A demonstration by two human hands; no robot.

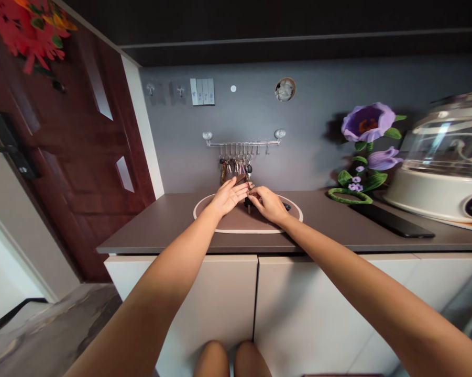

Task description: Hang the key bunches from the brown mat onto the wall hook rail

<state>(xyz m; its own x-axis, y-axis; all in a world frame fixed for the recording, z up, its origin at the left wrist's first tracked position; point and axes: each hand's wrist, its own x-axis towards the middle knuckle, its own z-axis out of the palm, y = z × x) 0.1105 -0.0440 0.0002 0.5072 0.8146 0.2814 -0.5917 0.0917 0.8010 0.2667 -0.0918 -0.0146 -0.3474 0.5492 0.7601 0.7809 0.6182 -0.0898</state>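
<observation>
Above the mat, my left hand (228,198) is turned palm up with its fingers stretched out toward the right. Close against it, my right hand (270,204) has its thumb and fingers pinched on a bunch of keys (249,204), and a dark key hangs below the fingertips. A thin brown strap-like piece (240,179) shows just behind the left fingertips; whether it belongs to the keys I cannot tell. Behind both hands, several key sets (236,165) hang from a metal hook rail (243,143) on the wall. A small dark object (286,207) lies beside my right wrist.
An oval brown mat (236,225) with a pale rim lies on the dark counter (161,222). To the right are a purple fabric flower (368,123), a black phone (393,220) and a cream appliance (436,183) with a clear cover. A dark shelf overhangs; a red-brown door (82,157) stands left.
</observation>
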